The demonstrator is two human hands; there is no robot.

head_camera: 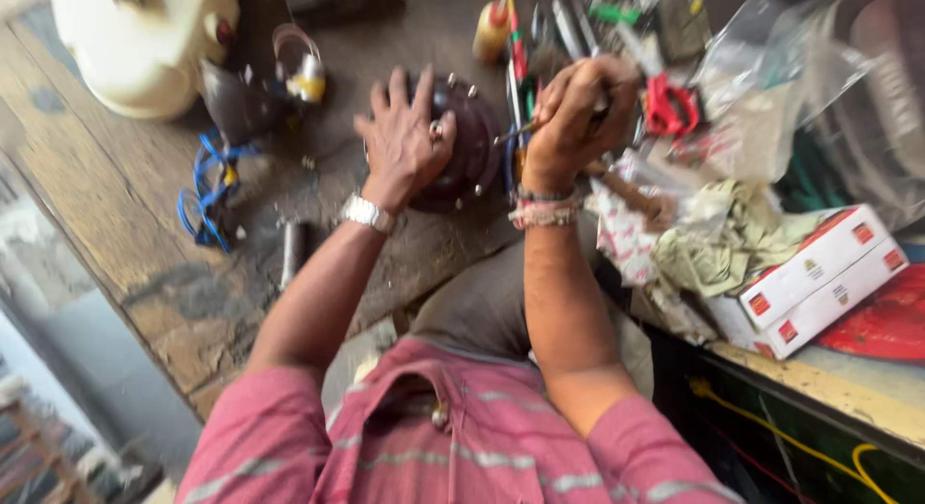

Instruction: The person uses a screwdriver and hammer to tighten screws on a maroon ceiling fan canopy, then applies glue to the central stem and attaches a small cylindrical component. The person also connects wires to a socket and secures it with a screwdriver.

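Clenched around a thin tool (520, 130), the right hand (570, 119) works at the rim of a dark round housing (474, 147), which the left hand (403, 138) presses flat with spread fingers. Blue wire (204, 191) lies well left; white boxes (819, 278) right.

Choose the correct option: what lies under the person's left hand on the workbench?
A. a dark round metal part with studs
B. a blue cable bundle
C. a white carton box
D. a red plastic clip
A: the left hand lies spread, palm down, on the dark round metal part, whose studs stand up along its rim.
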